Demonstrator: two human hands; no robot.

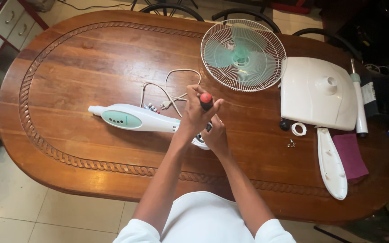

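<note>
- From the head view, the long white plastic fan body with a pale green control panel (133, 119) lies flat on the oval brown wooden table (68, 67). Its long axis runs left to right, the narrow rounded end pointing left and the other end passing under my hands.
- My left hand (197, 114) is wrapped tight around a screwdriver with a black handle and a red cap (205, 101), which stands nearly upright, cap toward the camera.
- My right hand (214, 137) sits just below and touching the left, closed over the right end of the fan body. I cannot tell exactly what its fingers grip.
- The screwdriver's tip and the part it meets are hidden beneath both hands; only a bit of white housing shows there.
- A thin white power cord (169, 87) loops on the table just behind the body, ending in a plug and some small wire ends that are hard to make out.
- The round white wire fan cage with green blades inside (243, 55) lies flat beyond my hands.
- To the right rest the square white plastic base (316, 94), a white pole (359, 108), a long white cover piece (332, 164), a purple cloth (350, 155), a small black knob (284, 125), a white ring (299, 129) and what look like tiny screws (291, 143).
- Chair backs at the far edge are cut off.
</note>
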